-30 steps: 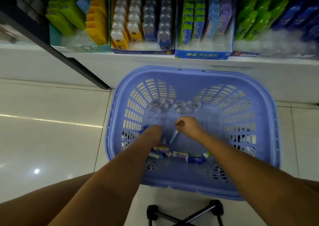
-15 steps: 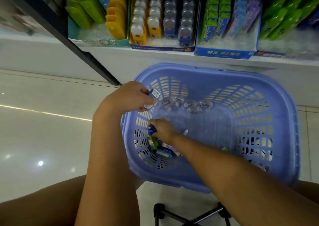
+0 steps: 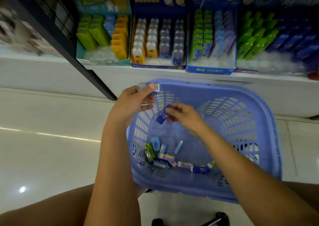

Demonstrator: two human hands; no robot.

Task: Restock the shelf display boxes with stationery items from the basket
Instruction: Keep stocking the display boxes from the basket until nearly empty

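The basket [image 3: 259,108] is smooth lilac plastic with a soft sheen; the floor [image 3: 43,148] is glossy pale tile that mirrors the lights; the display boxes [image 3: 158,67] on the far shelf [image 3: 155,75] look like printed card, slightly shiny, lined with crinkled clear trays [image 3: 98,55]; the shelf is smooth, matt white; the clear case [image 3: 142,86] over the basket's far left corner is see-through plastic with a paper barcode label [image 3: 156,87]; the small blue case [image 3: 162,117] near it is glossy plastic.

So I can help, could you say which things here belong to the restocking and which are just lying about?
Job: basket, loose items in it, display boxes, clear item in left hand, blue item in right hand.
Lying about: black stand, dark post.
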